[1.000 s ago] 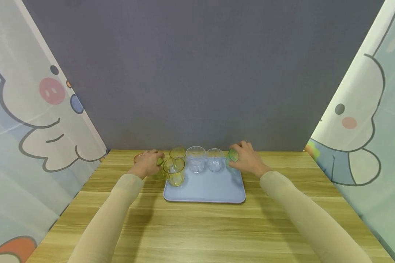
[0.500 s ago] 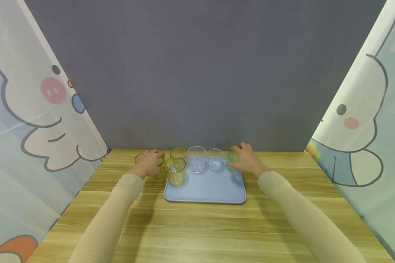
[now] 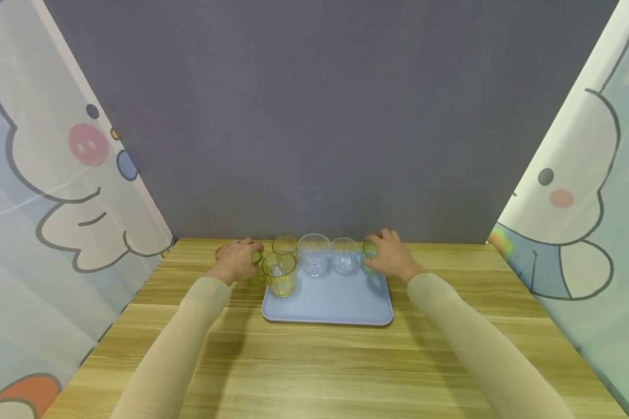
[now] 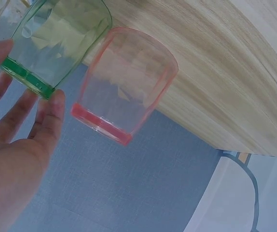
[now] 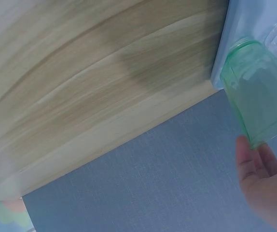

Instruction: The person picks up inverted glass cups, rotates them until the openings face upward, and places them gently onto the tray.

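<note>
My left hand (image 3: 236, 261) grips a yellow-green glass (image 4: 61, 38) by its thick coloured end, which points up. A red glass (image 4: 124, 84) stands beside it, also with its thick end up, on the wood left of the tray. At the tray's back right corner my right hand (image 3: 391, 254) holds a pale green glass (image 5: 261, 92) near its rim, narrow end down on the tray. Two clear glasses, one larger (image 3: 313, 256) and one smaller (image 3: 344, 256), stand on the blue tray (image 3: 335, 302). Two yellow glasses, a front one (image 3: 279, 274) and a back one (image 3: 285, 244), occupy its left side.
The wooden table (image 3: 314, 372) stretches in front of the tray and to both sides. A grey panel (image 3: 314, 128) rises right behind the tray. Cartoon-printed curtains hang at the left (image 3: 42, 174) and right (image 3: 582, 174).
The pale green glass has come down and straightened at the tray's back right corner, with my right hand shifting slightly left. My left hand and the other glasses keep their places.
</note>
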`<state>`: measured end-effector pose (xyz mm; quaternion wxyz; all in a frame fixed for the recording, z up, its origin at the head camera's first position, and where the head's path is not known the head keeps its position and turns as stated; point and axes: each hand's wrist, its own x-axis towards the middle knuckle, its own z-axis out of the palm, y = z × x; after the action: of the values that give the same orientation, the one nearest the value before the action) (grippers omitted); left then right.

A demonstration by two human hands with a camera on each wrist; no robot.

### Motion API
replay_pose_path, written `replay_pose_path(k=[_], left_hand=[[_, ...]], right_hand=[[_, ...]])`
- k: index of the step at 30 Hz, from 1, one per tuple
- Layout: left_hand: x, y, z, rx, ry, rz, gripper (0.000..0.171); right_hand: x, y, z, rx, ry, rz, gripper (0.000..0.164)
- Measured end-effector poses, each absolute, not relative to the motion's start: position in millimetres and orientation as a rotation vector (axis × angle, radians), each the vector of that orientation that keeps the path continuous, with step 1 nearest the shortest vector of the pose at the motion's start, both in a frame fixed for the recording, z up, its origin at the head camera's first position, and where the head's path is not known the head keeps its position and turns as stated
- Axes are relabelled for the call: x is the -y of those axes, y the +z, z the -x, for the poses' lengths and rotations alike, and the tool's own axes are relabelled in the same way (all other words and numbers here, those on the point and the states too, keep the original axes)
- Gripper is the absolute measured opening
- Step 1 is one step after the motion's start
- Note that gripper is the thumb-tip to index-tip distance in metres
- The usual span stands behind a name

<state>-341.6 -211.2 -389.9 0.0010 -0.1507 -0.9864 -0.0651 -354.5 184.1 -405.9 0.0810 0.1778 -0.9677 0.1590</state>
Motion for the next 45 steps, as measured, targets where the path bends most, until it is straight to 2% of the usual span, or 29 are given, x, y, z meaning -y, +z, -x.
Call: replay_pose_path(k=[19, 37, 45], left_hand=[[211.3, -393.4, 343.6, 3.085, -0.249, 0.505, 0.046], [215.9, -394.5, 346.8, 3.084, -0.321, 0.501, 0.045], [216.1, -394.4, 345.2, 3.109, -0.283, 0.475, 0.046]], right_hand=[[-180.5, -414.6, 357.9, 2.876, 0.409, -0.553, 0.056], [-189.6, -404.3, 344.1, 2.847, 0.503, -0.577, 0.052], [-189.2, -402.4, 330.6, 2.826, 0.519, -0.598, 0.056]])
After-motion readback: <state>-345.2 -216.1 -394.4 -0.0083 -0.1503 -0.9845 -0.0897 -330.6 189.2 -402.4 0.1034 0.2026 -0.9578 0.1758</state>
